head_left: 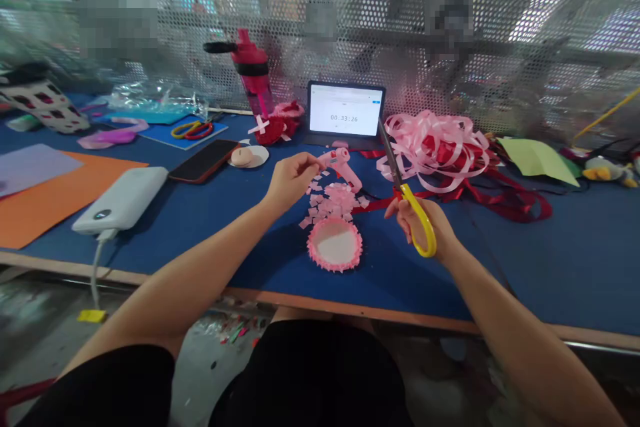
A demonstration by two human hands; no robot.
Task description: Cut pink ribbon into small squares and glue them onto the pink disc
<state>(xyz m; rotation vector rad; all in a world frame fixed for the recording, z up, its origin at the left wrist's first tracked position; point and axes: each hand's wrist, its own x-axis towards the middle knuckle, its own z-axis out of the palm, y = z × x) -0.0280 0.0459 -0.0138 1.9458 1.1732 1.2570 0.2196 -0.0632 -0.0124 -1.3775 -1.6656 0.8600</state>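
Observation:
My right hand (423, 220) is closed round the yellow handles of a pair of scissors (420, 219), whose dark blades point up and away toward the tablet. My left hand (294, 179) has its fingers pinched together at the left end of a pink glue gun (345, 167); what sits between the fingertips is too small to make out. Just below the glue gun lies a pile of small pink ribbon pieces (336, 201). Nearer to me, a round white disc (334, 244) edged with folded pink ribbon pieces rests flat on the blue table.
A tablet (345, 113) showing a timer stands at the back. Loose pink ribbon (435, 143) and red ribbon (520, 203) are heaped to the right. Leftward are a phone (204, 161), a white power bank (123, 200), a pink bottle (254, 77) and more scissors (193, 129).

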